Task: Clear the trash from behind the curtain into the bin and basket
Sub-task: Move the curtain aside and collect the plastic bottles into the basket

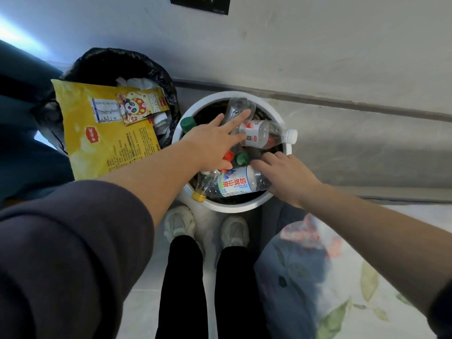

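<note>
Two containers are noted side by side at the wall: bin (156, 74), black-lined, on the left; basket (234, 207), round and white-rimmed, on the right.

The basket is heaped with clear plastic bottles. Three are seen lengthwise:
- unlabelled bottle (238, 107) at the far rim
- red-label bottle (263, 134), its white cap over the right rim
- blue-label bottle (238, 183) along the near rim

Others are shown by caps only: two green caps (188, 123), one red cap (228, 155).

The bin is topped by one yellow bag (97, 133) and one small packet (137, 107).

Left hand (212, 143) is held flat over the basket's middle, fingers spread straight, fingertips on the unlabelled bottle, nothing gripped. Right hand (286, 178) is laid on the blue-label bottle's end, fingers bent; a grip cannot be told.
</note>
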